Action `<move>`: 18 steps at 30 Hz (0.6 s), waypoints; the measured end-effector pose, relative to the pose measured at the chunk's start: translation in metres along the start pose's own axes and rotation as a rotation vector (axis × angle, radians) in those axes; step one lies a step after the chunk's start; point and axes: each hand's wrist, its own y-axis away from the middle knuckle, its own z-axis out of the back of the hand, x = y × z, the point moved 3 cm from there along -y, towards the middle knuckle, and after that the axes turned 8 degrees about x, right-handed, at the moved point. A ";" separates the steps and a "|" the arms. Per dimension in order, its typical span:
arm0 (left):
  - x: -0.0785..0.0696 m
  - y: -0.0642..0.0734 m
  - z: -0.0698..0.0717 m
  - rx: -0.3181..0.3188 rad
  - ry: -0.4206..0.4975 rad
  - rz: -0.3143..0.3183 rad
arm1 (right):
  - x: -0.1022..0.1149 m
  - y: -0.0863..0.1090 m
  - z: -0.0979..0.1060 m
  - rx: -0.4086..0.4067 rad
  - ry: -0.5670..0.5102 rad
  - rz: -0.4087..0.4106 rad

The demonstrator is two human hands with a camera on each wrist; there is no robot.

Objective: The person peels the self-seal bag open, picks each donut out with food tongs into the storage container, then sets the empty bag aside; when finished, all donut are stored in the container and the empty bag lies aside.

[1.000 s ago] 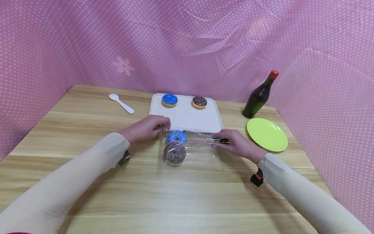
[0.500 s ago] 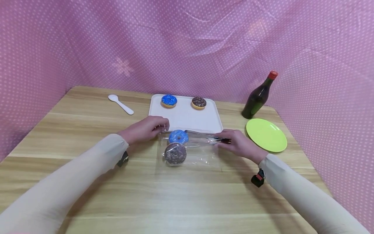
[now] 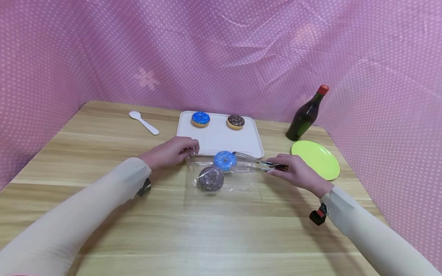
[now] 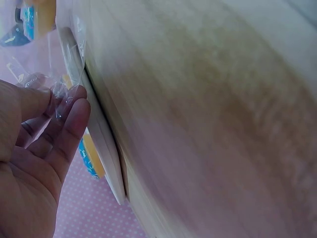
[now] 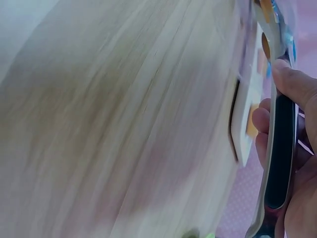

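My left hand [image 3: 170, 152] pinches the edge of a clear plastic bag [image 3: 241, 184] between thumb and fingers; the left wrist view shows the crumpled film [image 4: 60, 99] there. A chocolate donut [image 3: 207, 184] with sprinkles lies inside the bag. Above it, a blue donut [image 3: 221, 165] sits at the tips of metal tongs [image 3: 276, 165], seen through the film. My right hand [image 3: 295, 172] grips the tongs, whose dark inlaid handle [image 5: 282, 148] shows in the right wrist view. How firmly the tips hold the blue donut cannot be made out.
Behind the bag, a white tray [image 3: 224, 140] bears another blue donut [image 3: 200, 119] and another chocolate donut [image 3: 236, 121]. On the right stand a dark bottle [image 3: 304, 117] with a red cap and a lime-green plate [image 3: 315, 159]. A white spoon [image 3: 144, 122] lies back left.
My right hand has moved right with the tongs, and the blue donut has shifted right with them. The chocolate donut has slid slightly right. My left hand keeps its place on the bag.
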 end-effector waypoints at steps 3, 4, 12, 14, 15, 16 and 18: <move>0.000 0.000 -0.001 -0.006 0.002 -0.009 | -0.004 0.009 0.004 -0.006 0.009 -0.020; 0.000 0.000 -0.001 -0.008 0.003 -0.009 | -0.005 0.011 0.005 -0.011 0.012 -0.021; -0.001 0.000 -0.003 -0.021 -0.004 -0.032 | -0.014 0.035 0.012 -0.062 0.036 -0.026; -0.001 0.000 -0.003 -0.025 -0.003 -0.031 | -0.016 0.041 0.015 -0.074 0.047 -0.035; -0.001 0.000 -0.003 -0.027 -0.004 -0.029 | -0.016 0.043 0.016 -0.081 0.053 -0.038; 0.000 0.001 -0.003 -0.029 -0.006 -0.026 | -0.017 0.046 0.018 -0.090 0.062 -0.039; 0.000 0.001 -0.002 -0.030 -0.007 -0.022 | -0.018 0.052 0.021 -0.108 0.070 -0.049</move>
